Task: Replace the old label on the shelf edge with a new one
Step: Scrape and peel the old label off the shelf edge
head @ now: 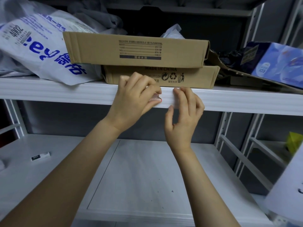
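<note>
1. One small label [155, 100] is pinched by the left hand [132, 102] against the shelf edge [237, 99].
2. Beside it, the edge is touched by the bent fingertips of the right hand [183, 115]; whether anything is held cannot be told.
3. Two cardboard boxes [136, 49] are stacked just above.

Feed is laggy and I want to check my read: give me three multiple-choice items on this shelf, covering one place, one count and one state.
1. Where is the loose tag? A lower shelf, left; B on the floor; C in a drawer.
2. How many cardboard boxes are stacked? A one; B two; C four.
3. The left hand: A hangs idle; B pinches a label at the shelf edge; C lies flat.
Answers: A, it lies there at the left; B, one sits atop another; B, fingertips close on the label.
</note>
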